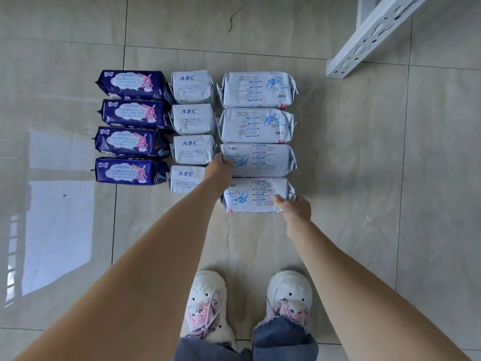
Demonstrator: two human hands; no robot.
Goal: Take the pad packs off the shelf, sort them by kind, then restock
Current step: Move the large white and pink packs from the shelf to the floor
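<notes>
- White shoes [208, 300] with pink trim stand on the tiled floor [364, 178], nearest the camera, under frayed jeans hems [283, 334].
- The right hand [295, 208] grips the near right corner of the nearest large white pack [256, 195]; its thumb lies on top, the other fingers curl under the edge, out of sight.
- The left hand [218, 169] holds the left end of the second large white pack [260, 160], fingers bent over its edge.
- Both packs lie flat on the floor, touching, in the right column of four.
- The middle column holds four ABC packs [192, 118]; the left column holds four dark blue packs [131, 126].
- A white shelf frame [364, 37] stands far right, apart from the packs.
</notes>
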